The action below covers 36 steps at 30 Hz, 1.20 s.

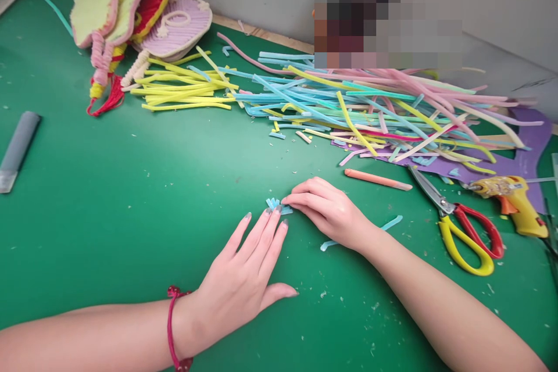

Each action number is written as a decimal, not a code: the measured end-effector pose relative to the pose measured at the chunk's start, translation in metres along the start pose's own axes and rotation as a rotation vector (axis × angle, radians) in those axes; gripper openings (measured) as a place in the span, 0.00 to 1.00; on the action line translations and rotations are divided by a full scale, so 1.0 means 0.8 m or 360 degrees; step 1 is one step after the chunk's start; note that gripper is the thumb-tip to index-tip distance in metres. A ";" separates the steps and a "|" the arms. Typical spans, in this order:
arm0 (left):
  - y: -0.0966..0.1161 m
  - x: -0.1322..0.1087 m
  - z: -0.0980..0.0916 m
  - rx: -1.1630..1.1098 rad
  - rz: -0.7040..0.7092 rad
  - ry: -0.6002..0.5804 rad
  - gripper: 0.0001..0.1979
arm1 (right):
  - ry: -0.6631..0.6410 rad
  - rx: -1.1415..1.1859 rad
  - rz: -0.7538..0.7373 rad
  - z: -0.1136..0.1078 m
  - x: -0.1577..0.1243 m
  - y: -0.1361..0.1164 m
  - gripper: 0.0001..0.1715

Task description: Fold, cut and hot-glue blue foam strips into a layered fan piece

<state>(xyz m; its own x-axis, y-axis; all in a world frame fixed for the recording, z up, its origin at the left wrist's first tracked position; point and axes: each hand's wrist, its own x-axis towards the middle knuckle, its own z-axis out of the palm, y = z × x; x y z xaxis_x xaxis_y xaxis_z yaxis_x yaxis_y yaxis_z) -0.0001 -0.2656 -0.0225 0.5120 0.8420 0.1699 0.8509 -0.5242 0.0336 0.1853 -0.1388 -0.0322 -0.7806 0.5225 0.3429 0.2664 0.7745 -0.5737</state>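
Short light-blue pipe cleaner pieces (273,203) lie fanned out on the green table, partly hidden by fingertips. My left hand (248,267) is flat with its fingers outstretched, their tips on or at the near side of these pieces. At their right side my right hand (325,209) has its fingers bent and pressed together, the fingertips touching the pieces; its thumb is hidden. Whether something is pinched there does not show. A longer blue pipe cleaner (392,222) passes beneath or behind my right wrist.
Scissors (444,206), a yellow glue gun (512,197) and an orange stick (378,179) lie to the right. Behind is a heap of coloured pipe cleaners (314,93). Fuzzy fan-shaped pieces (96,6) stand at the back left, a grey cylinder (21,148) at far left.
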 end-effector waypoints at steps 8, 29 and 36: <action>-0.004 0.006 0.004 -0.0056 -0.0037 -0.0019 0.37 | 0.0146 0.0173 0.0089 0.001 0.000 0.003 0.11; -0.032 0.023 0.003 -0.0065 -0.0166 0.0088 0.27 | 0.0043 0.0144 0.0135 0.000 0.002 0.001 0.07; -0.033 0.025 0.006 -0.0012 -0.0046 0.0145 0.20 | -0.0228 -0.0021 0.0142 -0.035 -0.002 -0.018 0.11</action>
<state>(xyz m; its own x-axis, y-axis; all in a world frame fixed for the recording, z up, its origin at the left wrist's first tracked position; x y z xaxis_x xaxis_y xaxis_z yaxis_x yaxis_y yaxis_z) -0.0117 -0.2346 -0.0249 0.4742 0.8418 0.2578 0.8641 -0.5011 0.0471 0.1982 -0.1411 -0.0035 -0.8260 0.5339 0.1810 0.3448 0.7325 -0.5870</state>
